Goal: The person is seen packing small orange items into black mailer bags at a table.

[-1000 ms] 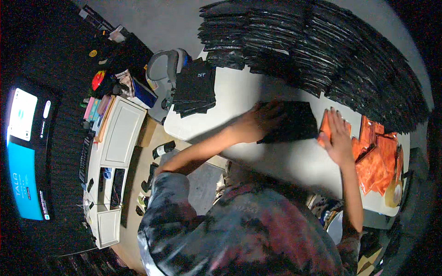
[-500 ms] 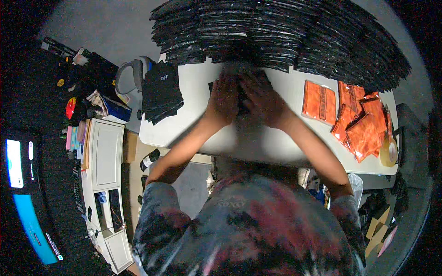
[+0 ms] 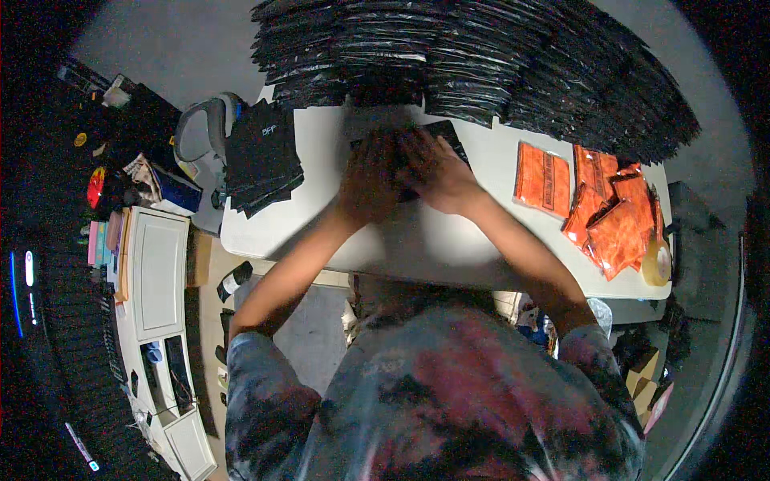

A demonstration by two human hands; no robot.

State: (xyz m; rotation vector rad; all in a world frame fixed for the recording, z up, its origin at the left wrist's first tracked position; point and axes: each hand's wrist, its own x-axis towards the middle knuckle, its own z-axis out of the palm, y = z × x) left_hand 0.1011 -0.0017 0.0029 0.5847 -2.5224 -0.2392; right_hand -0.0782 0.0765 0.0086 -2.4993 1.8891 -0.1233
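The white table (image 3: 449,248) is crowded at its far edge by a big heap of black bags (image 3: 481,64); one black bag (image 3: 443,138) is pressed flat under the left hand (image 3: 370,172) and right hand (image 3: 437,168), fingers spread; the heap could be nudged and slid down.

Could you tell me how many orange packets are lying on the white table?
About 5: one flat orange packet lies alone right of the hands; four more overlap in a pile near the tape roll. Others may be hidden beneath.
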